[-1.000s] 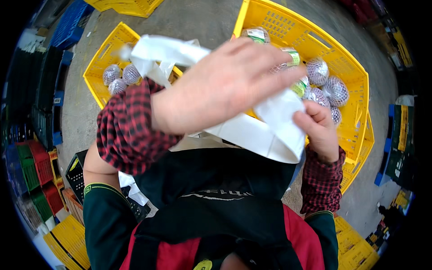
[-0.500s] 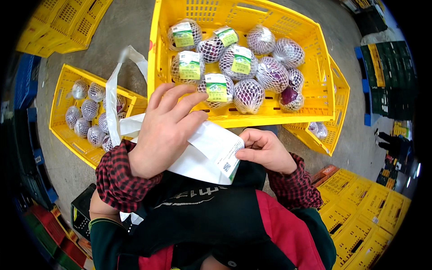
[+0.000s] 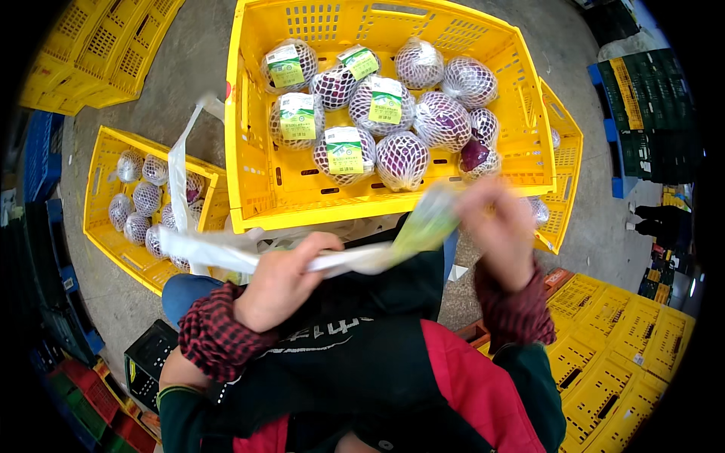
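My left hand [image 3: 279,281] is closed round a white strip of label backing paper [image 3: 215,253], which trails off to the left and loops up beside the crate. At the strip's right end a green and white label [image 3: 427,223] shows smeared by motion. My right hand [image 3: 498,230], also blurred, pinches that label's far end. Just beyond both hands stands a yellow crate [image 3: 332,219] of round purple vegetables, seemingly red cabbages [image 3: 402,160], in white foam nets. Several at the left bear green and white labels [image 3: 343,151]; those at the right show none.
To the left a lower yellow crate [image 3: 121,249] holds more netted cabbages. Another yellow crate [image 3: 563,196] sits under the main one at right. Yellow crates are stacked at lower right [image 3: 612,332] and upper left [image 3: 98,49]. Dark green crates [image 3: 657,113] rise at far right.
My right hand has moved up and right, drawing the label out from the strip. My left hand has lowered and closed round the strip. The crates shift slightly left in view.
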The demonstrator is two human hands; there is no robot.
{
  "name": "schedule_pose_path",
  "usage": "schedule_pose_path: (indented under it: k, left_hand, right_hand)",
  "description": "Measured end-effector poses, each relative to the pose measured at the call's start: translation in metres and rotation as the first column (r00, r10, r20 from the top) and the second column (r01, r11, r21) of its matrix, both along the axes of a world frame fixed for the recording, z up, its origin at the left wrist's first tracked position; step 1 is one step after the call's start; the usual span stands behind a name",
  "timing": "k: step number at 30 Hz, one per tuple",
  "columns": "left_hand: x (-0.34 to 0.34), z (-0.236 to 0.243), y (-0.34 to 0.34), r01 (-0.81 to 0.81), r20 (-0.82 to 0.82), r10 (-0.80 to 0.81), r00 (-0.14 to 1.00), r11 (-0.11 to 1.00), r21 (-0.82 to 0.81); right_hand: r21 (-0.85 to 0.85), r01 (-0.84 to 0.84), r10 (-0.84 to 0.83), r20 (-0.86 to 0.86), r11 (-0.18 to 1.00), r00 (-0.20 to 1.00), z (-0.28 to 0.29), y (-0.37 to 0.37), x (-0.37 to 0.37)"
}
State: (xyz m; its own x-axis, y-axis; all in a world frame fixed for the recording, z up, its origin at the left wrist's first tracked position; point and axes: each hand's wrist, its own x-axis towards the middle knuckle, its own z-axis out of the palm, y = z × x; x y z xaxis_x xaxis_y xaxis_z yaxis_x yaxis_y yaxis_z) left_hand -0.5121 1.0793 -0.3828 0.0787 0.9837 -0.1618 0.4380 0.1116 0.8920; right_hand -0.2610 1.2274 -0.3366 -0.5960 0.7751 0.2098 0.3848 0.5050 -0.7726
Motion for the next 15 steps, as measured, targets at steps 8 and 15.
schedule_pose_path:
  k: [8, 15]
  left_hand:
    - [0.032, 0.023, 0.015, 0.441, -0.209, -0.391, 0.896, 0.83, 0.342]
    - [0.032, 0.015, 0.049, 0.377, -0.411, -0.116, 0.904, 0.665, 0.644]
  right_hand:
    - [0.208, -0.497, 0.268, 0.64, 0.842, 0.72, -0.115, 0.12, 0.0]
    - [0.131, -0.609, 0.346, 0.722, 0.782, 0.6, -0.125, 0.114, -0.011]
